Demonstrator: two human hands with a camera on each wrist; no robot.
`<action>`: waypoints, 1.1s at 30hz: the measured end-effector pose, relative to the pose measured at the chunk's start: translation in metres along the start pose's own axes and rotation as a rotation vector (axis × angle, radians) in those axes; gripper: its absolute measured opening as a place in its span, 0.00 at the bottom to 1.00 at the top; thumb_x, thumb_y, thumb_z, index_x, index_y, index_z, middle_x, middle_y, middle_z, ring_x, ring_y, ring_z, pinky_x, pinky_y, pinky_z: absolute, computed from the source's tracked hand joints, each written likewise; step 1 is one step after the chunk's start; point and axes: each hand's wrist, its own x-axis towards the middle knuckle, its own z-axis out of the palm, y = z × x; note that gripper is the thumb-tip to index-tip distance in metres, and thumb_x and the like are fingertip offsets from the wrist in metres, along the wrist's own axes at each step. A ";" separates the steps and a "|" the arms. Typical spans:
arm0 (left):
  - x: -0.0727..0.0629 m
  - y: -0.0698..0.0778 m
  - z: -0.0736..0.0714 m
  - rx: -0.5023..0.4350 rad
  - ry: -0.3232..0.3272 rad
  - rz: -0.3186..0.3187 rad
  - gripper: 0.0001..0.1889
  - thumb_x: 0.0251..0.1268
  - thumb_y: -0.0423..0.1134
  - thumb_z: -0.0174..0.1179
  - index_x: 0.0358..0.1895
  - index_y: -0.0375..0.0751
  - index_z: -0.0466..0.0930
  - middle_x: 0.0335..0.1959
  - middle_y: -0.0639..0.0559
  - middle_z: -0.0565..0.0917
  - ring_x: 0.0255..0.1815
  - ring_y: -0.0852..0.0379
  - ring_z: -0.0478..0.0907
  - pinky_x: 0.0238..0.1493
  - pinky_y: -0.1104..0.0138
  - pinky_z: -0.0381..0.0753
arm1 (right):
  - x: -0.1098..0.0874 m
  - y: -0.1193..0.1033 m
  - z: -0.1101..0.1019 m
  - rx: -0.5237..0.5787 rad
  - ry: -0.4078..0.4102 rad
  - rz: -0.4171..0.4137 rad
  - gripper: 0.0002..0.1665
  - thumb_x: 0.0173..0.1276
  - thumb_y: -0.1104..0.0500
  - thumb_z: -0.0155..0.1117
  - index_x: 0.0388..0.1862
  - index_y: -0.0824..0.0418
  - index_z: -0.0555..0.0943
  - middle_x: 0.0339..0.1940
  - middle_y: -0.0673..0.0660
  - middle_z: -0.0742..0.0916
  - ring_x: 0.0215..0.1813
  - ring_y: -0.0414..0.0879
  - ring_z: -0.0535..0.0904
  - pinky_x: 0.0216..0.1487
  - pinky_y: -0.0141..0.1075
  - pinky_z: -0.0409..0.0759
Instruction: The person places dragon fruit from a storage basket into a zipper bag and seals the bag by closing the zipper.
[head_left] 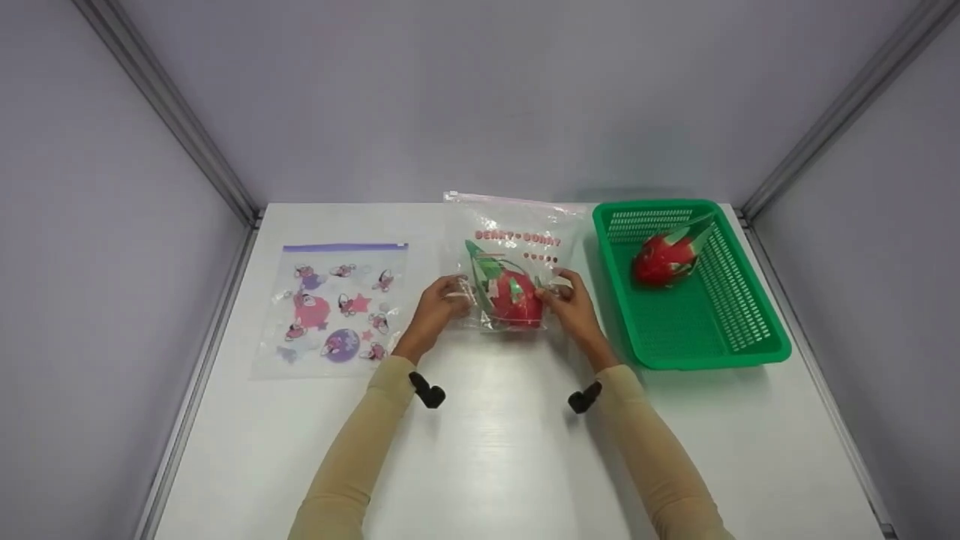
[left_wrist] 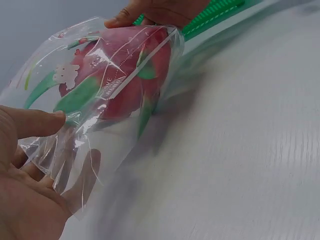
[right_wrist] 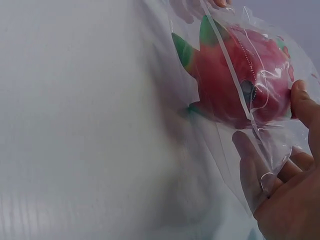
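A clear zip bag (head_left: pixel 495 217) with red lettering stands upright near the middle of the table, its pale pink slider edge at the top. Inside it, low down, lies a red dragon fruit (head_left: pixel 517 300) with green leaf tips. My left hand (head_left: pixel 444 301) grips the bag's lower left side, thumb in front and fingers behind the plastic. On the other side my right hand (head_left: pixel 571 304) holds the lower right part, its thumb pressed against the fruit through the film. In the right wrist view the dragon fruit (right_wrist: pixel 235 75) shows through the bag's bottom.
To the right stands a green plastic basket (head_left: pixel 637 330) holding a second dragon fruit (head_left: pixel 664 259). A flat zip bag (head_left: pixel 341 307) with a purple slider edge and pink and purple prints lies at the left. Grey walls enclose the white table (head_left: pixel 487 450) at the back and sides.
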 end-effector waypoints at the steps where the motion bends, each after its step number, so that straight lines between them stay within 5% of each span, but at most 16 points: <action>1: 0.000 0.000 0.001 -0.015 -0.003 -0.005 0.28 0.70 0.26 0.64 0.73 0.35 0.73 0.65 0.36 0.81 0.51 0.55 0.85 0.56 0.62 0.90 | 0.001 -0.001 0.000 -0.004 0.008 0.008 0.39 0.75 0.47 0.73 0.77 0.55 0.66 0.59 0.65 0.87 0.54 0.49 0.83 0.60 0.43 0.86; 8: 0.001 0.000 0.007 -0.051 -0.052 0.009 0.31 0.69 0.26 0.66 0.74 0.38 0.70 0.70 0.36 0.78 0.50 0.54 0.87 0.55 0.60 0.91 | 0.009 -0.009 -0.004 -0.029 0.073 0.090 0.43 0.75 0.42 0.71 0.78 0.58 0.65 0.61 0.66 0.85 0.54 0.52 0.82 0.62 0.48 0.85; 14: 0.010 0.004 0.012 -0.040 -0.030 0.007 0.32 0.67 0.23 0.65 0.75 0.39 0.71 0.69 0.36 0.79 0.49 0.54 0.86 0.50 0.61 0.91 | 0.019 -0.014 -0.006 -0.041 0.086 0.114 0.44 0.75 0.40 0.71 0.79 0.59 0.65 0.64 0.68 0.84 0.54 0.53 0.82 0.58 0.43 0.85; 23: 0.026 0.013 0.016 -0.007 0.017 -0.019 0.35 0.68 0.24 0.62 0.79 0.40 0.67 0.73 0.38 0.77 0.59 0.49 0.84 0.61 0.58 0.88 | 0.031 -0.022 -0.007 0.019 0.033 0.143 0.46 0.76 0.45 0.69 0.83 0.61 0.59 0.72 0.71 0.80 0.65 0.61 0.81 0.73 0.55 0.78; 33: 0.039 0.022 0.014 -0.027 0.032 -0.063 0.37 0.67 0.24 0.62 0.80 0.41 0.65 0.77 0.38 0.73 0.67 0.45 0.80 0.68 0.55 0.83 | 0.043 -0.027 -0.003 0.016 0.014 0.197 0.45 0.78 0.49 0.66 0.85 0.58 0.58 0.76 0.68 0.76 0.70 0.60 0.78 0.76 0.53 0.76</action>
